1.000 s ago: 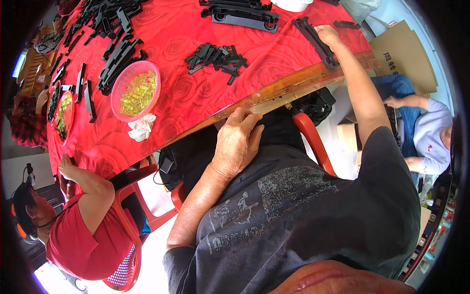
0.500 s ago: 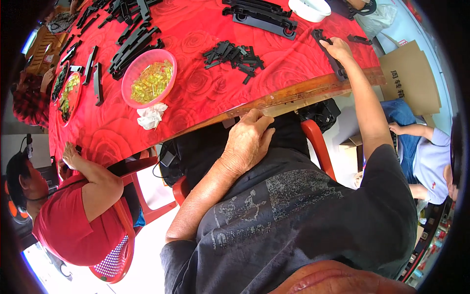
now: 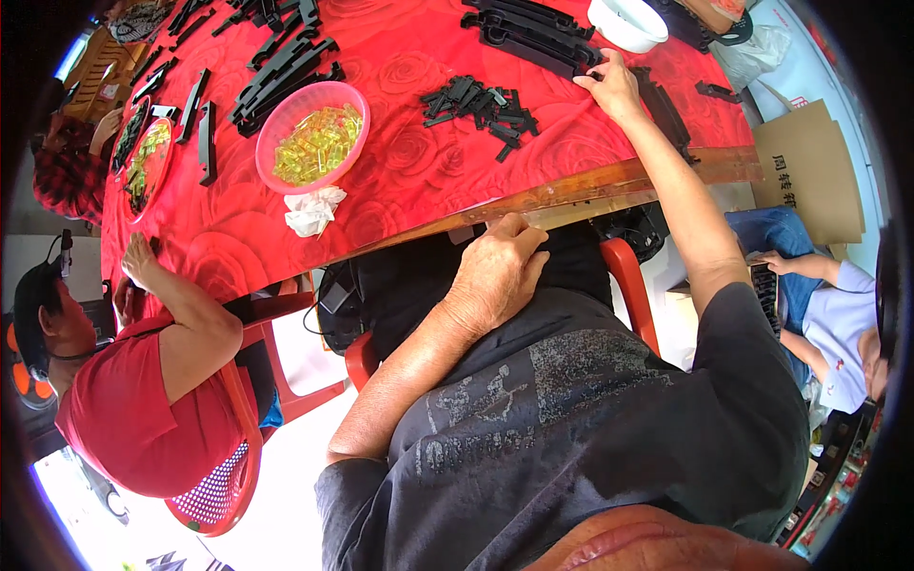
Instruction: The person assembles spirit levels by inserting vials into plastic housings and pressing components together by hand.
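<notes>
My right hand (image 3: 614,90) reaches across the table, its thumb and fingers closed on the near right end of a long black plastic housing (image 3: 533,49). That piece lies at the front of a small stack of similar housings. To the right of this hand, another long black housing (image 3: 664,112) lies on the red cloth. My left hand (image 3: 500,268) is curled closed above my lap, beside the table's front edge. What its fingers hold, if anything, is hidden. A pile of short black plastic strips (image 3: 481,107) lies between the stack and the table edge.
A pink bowl (image 3: 269,169) of yellow translucent pieces and a crumpled white tissue (image 3: 312,211) stand left of centre. Beyond are more black housings (image 3: 286,81). A white bowl (image 3: 628,24) is at the far right. A person in red (image 3: 157,400) sits on my left.
My right hand has let go of the black housing at the right and moved left to the stack. The left hand stays curled by the table edge. The whole view has shifted slightly.
</notes>
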Available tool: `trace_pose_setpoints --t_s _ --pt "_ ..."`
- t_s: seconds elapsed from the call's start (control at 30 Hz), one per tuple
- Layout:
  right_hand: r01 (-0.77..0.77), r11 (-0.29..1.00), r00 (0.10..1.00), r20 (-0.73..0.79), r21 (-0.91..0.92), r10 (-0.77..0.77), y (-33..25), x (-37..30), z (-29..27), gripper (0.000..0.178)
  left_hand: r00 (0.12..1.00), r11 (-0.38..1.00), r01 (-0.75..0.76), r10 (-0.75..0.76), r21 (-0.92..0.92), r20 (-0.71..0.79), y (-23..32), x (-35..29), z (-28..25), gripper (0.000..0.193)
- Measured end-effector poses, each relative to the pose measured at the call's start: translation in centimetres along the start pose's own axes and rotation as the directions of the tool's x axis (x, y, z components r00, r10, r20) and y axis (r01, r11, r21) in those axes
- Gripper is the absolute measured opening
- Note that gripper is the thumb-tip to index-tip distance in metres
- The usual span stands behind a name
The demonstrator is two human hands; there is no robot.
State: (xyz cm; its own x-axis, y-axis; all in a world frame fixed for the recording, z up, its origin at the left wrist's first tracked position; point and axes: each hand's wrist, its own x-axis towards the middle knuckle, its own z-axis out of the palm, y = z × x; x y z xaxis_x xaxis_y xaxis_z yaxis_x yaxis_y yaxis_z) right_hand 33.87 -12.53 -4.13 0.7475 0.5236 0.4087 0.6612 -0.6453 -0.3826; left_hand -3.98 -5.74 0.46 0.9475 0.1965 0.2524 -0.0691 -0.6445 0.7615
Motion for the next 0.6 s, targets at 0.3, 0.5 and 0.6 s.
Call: trace_pose_setpoints --t_s 0.3,0.5,0.6 --pt "0.031 0.992 0.998 -0.054 0.122 -0.024 -2.3 -5.4 -2.1 0.053 1.000 1.000 0.009 -0.009 -0.001 0.009 -0.3 0.0 0.1 0.019" --pt "-0.426 0.645 0.905 0.316 0.635 0.286 -3.9 -9.2 -5.1 0.042 1.000 1.000 0.028 -0.028 0.005 -0.006 -0.5 0.5 -0.4 0.018" --pt "-0.615 0.415 0.788 0.517 0.670 0.334 -5.5 -11.8 -7.2 0.032 0.994 1.000 -0.004 0.003 -0.009 -0.112 -2.0 1.3 -0.9 0.011"
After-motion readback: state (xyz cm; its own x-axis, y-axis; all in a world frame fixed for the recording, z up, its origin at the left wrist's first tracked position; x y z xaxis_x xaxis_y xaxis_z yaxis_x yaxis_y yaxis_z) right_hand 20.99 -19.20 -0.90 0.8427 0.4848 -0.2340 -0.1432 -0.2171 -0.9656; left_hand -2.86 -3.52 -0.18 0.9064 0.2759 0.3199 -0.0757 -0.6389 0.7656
